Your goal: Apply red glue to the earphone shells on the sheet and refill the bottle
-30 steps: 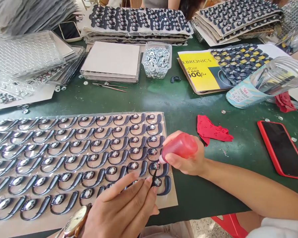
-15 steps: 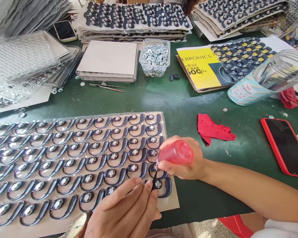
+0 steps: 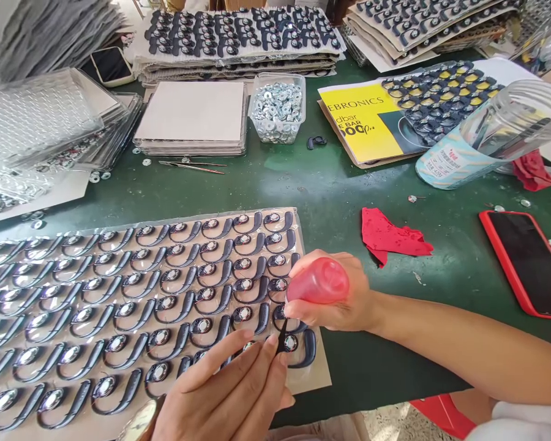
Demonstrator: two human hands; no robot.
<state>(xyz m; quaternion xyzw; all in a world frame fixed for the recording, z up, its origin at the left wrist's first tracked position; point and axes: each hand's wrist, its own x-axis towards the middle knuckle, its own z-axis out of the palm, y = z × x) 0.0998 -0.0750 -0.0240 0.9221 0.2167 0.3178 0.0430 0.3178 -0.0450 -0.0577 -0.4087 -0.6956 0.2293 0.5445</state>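
My right hand (image 3: pixel 344 300) grips a small red squeeze bottle (image 3: pixel 319 280), its tip pointing down-left at the black ear-hook parts near the right edge of the sheet (image 3: pixel 133 294). My left hand (image 3: pixel 224 398) pinches a thin dark pointed tool (image 3: pixel 282 334) whose tip rests by a part with a round metal disc in the bottom-right row (image 3: pixel 291 343). The sheet carries several rows of curved black parts with shiny discs and lies on the green table (image 3: pixel 330 190).
A red cloth scrap (image 3: pixel 392 236) and a red-cased phone (image 3: pixel 526 260) lie to the right. A tub of metal washers (image 3: pixel 278 107), tweezers (image 3: pixel 190 165), a tipped clear jar (image 3: pixel 496 138), a yellow box (image 3: pixel 367 122) and stacks of filled sheets (image 3: pixel 239 37) stand further back.
The red bottle tilted lower and its tip shifted slightly left and down over the right-hand column. My left hand stayed pinched on the dark tool. The view drifted a little.
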